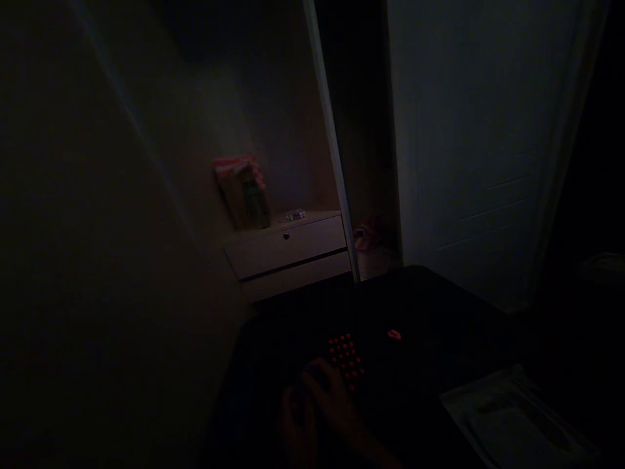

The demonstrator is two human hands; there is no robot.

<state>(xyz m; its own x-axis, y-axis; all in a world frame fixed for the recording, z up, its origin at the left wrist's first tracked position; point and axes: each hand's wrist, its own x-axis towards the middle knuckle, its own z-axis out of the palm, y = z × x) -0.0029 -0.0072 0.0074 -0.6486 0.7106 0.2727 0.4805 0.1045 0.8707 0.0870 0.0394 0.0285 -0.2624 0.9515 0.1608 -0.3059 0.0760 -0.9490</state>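
The scene is very dark. Low in the middle, my left hand (297, 426) and my right hand (334, 398) are close together, fingers curled. A dark shape lies between them, too dim to name. Just beyond my right hand, a grid of small glowing red dots (346, 358) shows on the dark surface; it looks like lit keys. Farther right is a small red light (394, 335), and the thing that bears it is hidden in the dark.
A dark table (415, 286) spreads under my hands, with a pale flat packet (508, 417) at right. Behind stands a drawer unit (303, 244) bearing a red-topped bag (239, 189), a green object (254, 202) and a small pale item (295, 215). A white panel (469, 130) rises at right.
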